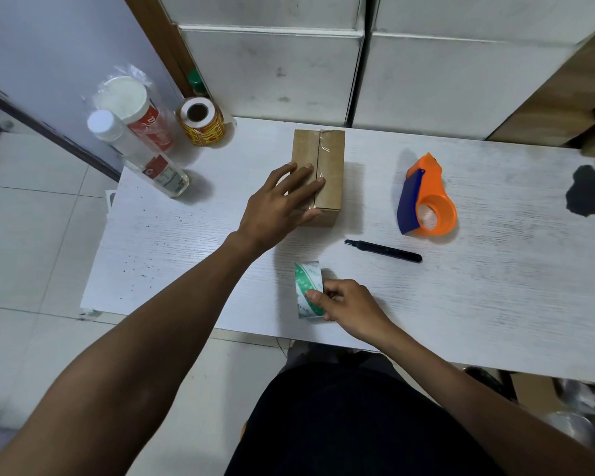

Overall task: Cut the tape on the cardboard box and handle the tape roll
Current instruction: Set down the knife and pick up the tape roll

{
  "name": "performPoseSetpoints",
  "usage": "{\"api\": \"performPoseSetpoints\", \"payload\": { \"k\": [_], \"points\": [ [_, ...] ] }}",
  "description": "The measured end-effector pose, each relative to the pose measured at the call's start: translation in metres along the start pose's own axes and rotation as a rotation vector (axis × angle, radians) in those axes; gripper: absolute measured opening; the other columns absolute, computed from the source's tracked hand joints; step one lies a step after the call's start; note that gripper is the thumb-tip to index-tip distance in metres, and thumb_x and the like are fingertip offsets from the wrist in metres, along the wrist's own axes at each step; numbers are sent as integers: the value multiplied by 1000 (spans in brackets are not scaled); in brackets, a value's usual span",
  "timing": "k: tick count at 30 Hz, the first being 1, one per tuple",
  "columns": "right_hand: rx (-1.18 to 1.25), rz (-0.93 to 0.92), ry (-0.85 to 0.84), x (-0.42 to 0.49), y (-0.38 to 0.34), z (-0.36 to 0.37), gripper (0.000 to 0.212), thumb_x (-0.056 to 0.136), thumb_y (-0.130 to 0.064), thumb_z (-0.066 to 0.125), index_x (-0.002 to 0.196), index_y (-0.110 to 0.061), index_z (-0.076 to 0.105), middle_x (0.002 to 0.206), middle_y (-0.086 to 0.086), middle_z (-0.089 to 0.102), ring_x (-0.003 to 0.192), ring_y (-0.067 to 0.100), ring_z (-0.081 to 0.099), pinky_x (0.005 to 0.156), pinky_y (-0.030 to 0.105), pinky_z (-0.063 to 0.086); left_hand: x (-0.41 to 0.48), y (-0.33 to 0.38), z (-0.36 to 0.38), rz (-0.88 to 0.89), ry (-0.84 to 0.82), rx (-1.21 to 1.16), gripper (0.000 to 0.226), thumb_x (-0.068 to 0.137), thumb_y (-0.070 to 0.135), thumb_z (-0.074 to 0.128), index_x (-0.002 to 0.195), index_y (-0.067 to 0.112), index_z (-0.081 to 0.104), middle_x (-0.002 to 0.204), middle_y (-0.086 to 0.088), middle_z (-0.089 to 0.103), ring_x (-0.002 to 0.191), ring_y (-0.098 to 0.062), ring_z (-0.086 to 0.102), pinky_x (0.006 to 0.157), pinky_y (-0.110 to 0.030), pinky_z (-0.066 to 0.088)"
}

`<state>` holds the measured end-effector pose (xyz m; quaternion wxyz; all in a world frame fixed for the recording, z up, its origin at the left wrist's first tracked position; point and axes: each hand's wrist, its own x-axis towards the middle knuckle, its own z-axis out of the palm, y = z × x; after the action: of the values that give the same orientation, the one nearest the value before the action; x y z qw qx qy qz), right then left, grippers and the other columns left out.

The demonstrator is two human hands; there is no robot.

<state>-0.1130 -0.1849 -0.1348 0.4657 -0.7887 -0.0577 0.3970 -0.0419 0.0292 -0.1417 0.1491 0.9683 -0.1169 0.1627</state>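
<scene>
Resting flat on the cardboard box (318, 176), the left hand (279, 204) lies with fingers spread and open across the lid, fingertips (318, 181) touching the clear tape seam that runs along the middle; it pins the box rather than clasping it. Box sits mid-table (495, 304), upright, small, seam still sealed. Judged light and fairly stiff: it would skid on the smooth white top if not held down, so a palm pressing from above, clear of the seam, looks the right hold.

Nearer the front edge, the right hand (349, 309) pinches the tape roll (308, 290), thumb on its outer face and fingers behind. The roll, clear film with green print, stands on its edge, touching the table. Probably light and slick; a pinch through the core or across the width should hold it. It lies well apart from the box, toward the person.

Just beyond the right hand lies the black utility knife (385, 251), untouched; whether its blade is out cannot be told. Farther right stands the orange tape dispenser (428, 197), empty of any hand
</scene>
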Motion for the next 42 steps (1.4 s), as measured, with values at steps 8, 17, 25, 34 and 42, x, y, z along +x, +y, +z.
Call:
{"api": "performPoseSetpoints", "payload": {
  "k": [8,17,25,34,42],
  "points": [
    [0,-20,-9,-2,7,1,39,86,-48,64,90,-10,74,88,11,75,83,25,71,80,50,57,-11,-4,0,-75,-212,-34,93,77,35,82,153,24,28,162,-6,27,151,-31,20,98,-46,52],
    [19,-40,-29,-1,8,2,66,72,-69,58,93,-8,72,88,14,74,87,28,70,81,53,57,-41,29,-47,-564,-446,-561,35,91,43,64,119,22,66,112,7,71,97,-10,67,78,-24,52],
    [-9,-56,-35,0,7,0,57,74,-66,59,91,-14,74,85,10,75,86,26,70,81,53,57,-32,21,-33,-579,-773,-615,16,88,30,72,101,25,79,100,14,76,85,7,65,80,-13,47],
    [-25,-46,-19,0,6,-1,29,87,-46,66,85,-18,74,83,7,75,84,24,71,81,51,57,-24,21,-31,-499,-731,-570,15,81,5,70,86,17,77,85,4,76,72,2,66,72,-7,47],
    [-110,-74,-4,10,1,-7,52,84,-57,59,86,-6,70,83,14,73,77,27,69,73,47,58,-32,35,-36,-413,-501,-438,22,74,-10,62,80,10,71,74,1,70,67,-10,62,64,-15,45]
  ]
}}
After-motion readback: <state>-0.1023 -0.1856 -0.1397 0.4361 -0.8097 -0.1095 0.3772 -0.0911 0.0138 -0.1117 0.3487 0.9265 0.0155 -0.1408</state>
